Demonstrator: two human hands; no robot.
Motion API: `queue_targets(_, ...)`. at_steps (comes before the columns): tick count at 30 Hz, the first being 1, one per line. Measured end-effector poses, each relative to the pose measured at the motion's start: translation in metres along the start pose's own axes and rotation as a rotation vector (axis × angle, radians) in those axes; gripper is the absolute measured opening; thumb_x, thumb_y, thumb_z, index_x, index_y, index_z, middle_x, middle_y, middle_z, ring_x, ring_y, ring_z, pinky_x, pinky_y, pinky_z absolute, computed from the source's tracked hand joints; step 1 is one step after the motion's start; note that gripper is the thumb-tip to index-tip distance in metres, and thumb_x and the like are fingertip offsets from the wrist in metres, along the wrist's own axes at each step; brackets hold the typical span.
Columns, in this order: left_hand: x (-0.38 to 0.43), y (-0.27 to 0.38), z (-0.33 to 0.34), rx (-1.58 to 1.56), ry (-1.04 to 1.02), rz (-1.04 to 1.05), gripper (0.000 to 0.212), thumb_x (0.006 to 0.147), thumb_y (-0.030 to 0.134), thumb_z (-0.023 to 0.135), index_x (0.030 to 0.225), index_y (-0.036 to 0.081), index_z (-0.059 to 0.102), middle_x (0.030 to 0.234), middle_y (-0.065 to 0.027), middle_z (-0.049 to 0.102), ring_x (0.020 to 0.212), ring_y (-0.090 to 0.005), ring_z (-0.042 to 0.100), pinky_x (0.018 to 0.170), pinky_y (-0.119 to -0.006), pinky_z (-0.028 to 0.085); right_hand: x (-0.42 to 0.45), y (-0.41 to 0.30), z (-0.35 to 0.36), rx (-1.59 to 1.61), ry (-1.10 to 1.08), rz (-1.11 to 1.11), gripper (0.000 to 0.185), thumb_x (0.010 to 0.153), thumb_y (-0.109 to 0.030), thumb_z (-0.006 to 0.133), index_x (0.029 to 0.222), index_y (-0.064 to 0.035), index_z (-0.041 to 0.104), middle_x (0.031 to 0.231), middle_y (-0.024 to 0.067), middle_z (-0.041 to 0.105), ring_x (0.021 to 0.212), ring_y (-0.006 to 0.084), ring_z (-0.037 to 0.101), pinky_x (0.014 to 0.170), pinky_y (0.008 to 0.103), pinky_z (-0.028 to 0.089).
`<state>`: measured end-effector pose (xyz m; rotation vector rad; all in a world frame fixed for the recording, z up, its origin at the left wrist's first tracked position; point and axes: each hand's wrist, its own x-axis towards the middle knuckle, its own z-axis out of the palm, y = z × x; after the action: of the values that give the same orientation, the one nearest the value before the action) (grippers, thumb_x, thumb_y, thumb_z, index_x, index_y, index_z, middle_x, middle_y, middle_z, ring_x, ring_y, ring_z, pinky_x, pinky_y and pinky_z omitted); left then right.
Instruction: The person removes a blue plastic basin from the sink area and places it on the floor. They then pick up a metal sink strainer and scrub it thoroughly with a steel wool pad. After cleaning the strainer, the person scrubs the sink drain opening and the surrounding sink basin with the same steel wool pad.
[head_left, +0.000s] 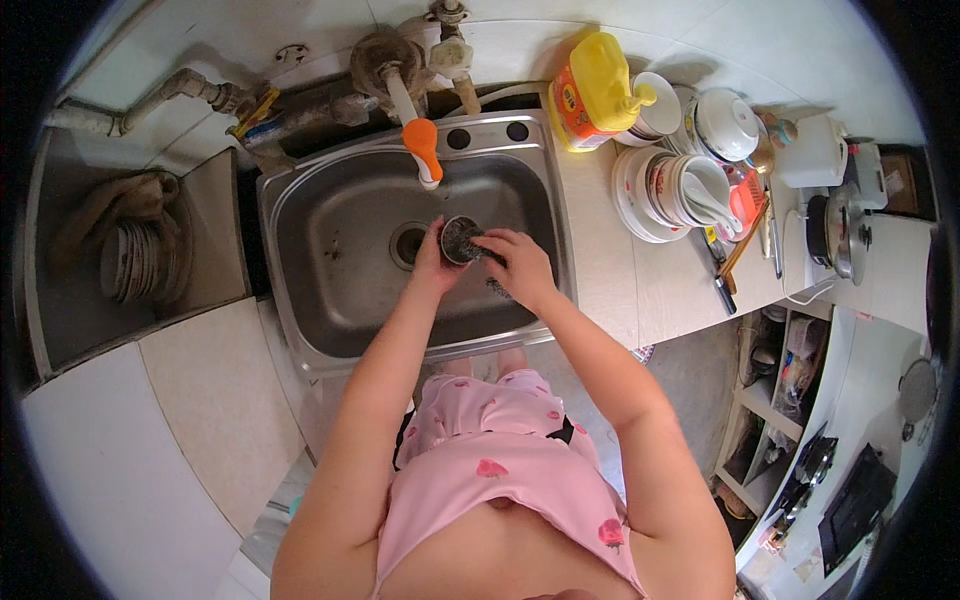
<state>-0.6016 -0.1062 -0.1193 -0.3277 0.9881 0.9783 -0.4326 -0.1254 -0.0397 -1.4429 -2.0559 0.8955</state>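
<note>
My left hand (434, 259) grips a small round cup (444, 244) over the sink, its mouth turned up towards me. The cup looks dark and speckled inside. My right hand (517, 264) pinches a dark, stringy scouring pad (497, 287), probably steel wool, at the cup's rim; loose strands hang beneath the fingers. Both hands are above the stainless steel sink (337, 315), right of the drain (409, 245). Behind them a faucet with an orange-and-white spout (421, 146) points down into the basin. No water stream shows.
On the counter right of the sink stand a yellow pump jug (600, 82), stacked bowls (664, 187) with white spoons, an upturned bowl (727, 124) and a knife (725, 292). Stacked plates (139, 259) sit in a recess at the left. Open shelves (772, 416) line the right side.
</note>
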Motion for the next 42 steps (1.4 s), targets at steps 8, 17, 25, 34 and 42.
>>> queue_targets(8,-0.025,0.006,0.004,-0.038,-0.353,0.005,0.049,0.092,0.047,0.047,0.125,0.011,0.055,0.122,-0.0067,0.058,0.114,-0.0222,0.054,0.097,-0.042,0.043,-0.008,0.004,-0.013,0.924,0.009,0.459,0.034,0.084,-0.01,0.063,0.117,-0.0021,0.061,0.107,0.0061,0.064,0.097,0.0118,0.057,0.087,0.0253,0.044)
queue_targets(17,-0.033,0.007,0.009,-0.071,-0.5,-0.097,0.05,0.091,0.048,0.048,0.122,0.011,0.056,0.117,-0.0079,0.061,0.111,-0.0229,0.055,0.1,-0.04,0.041,-0.011,-0.008,-0.011,1.059,-0.014,0.533,0.034,0.084,-0.012,0.064,0.117,-0.003,0.062,0.104,0.0054,0.065,0.093,0.0112,0.057,0.083,0.0253,0.045)
queue_targets(25,-0.032,-0.004,0.014,-0.054,-0.284,-0.007,0.034,0.089,0.033,0.056,0.112,0.008,0.061,0.105,-0.0078,0.064,0.097,-0.0217,0.06,0.086,-0.036,0.049,0.002,-0.027,-0.012,0.249,-0.071,0.24,0.033,0.08,-0.016,0.064,0.113,-0.0111,0.065,0.106,0.0095,0.065,0.093,0.0235,0.062,0.081,0.033,0.048)
queue_targets(34,-0.013,-0.02,0.003,0.093,-0.113,0.023,0.021,0.087,0.026,0.058,0.099,0.009,0.063,0.096,-0.0046,0.064,0.089,-0.0195,0.061,0.079,-0.034,0.05,0.009,-0.02,0.015,-0.613,-0.326,-0.174,0.017,0.075,-0.016,0.062,0.09,-0.0174,0.07,0.095,0.001,0.063,0.084,0.0276,0.059,0.074,0.0393,0.05)
queue_targets(42,-0.008,-0.024,0.002,0.213,-0.043,0.011,0.02,0.085,0.022,0.06,0.099,0.007,0.064,0.096,-0.0051,0.064,0.088,-0.0175,0.061,0.078,-0.032,0.05,0.014,-0.008,0.022,-0.446,-0.455,-0.018,0.017,0.077,-0.013,0.058,0.089,-0.0149,0.069,0.099,0.005,0.066,0.089,0.0309,0.062,0.073,0.0421,0.051)
